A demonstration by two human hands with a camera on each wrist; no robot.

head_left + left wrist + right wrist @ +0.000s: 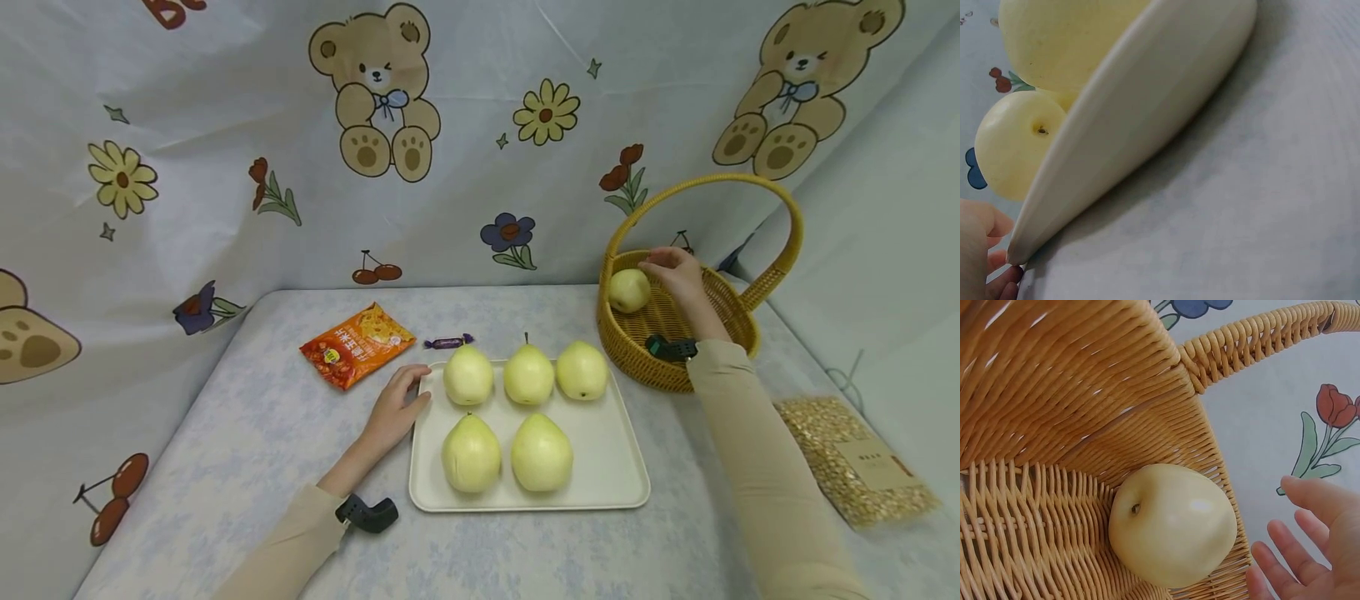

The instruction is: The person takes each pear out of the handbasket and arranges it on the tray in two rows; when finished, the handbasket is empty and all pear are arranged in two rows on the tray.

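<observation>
A cream tray (600,467) holds several yellow-green pears (470,454). At its upper left corner my left hand (393,408) grips the rim; in the left wrist view the fingertips (999,224) lie on both sides of that edge. My right hand (678,279) is over the wicker basket (645,354), its fingers spread and holding nothing. Inside the basket, against the left wall, lies one pear (629,290). In the right wrist view this pear (1172,525) is apart from the open right hand (1310,550).
An orange snack packet (358,344) and a purple wrapped candy (448,342) lie behind the tray. To the right of my right sleeve is a bag of grains (855,458). The basket's tall handle (705,179) arches above it. A bear-print cloth (465,208) hangs behind.
</observation>
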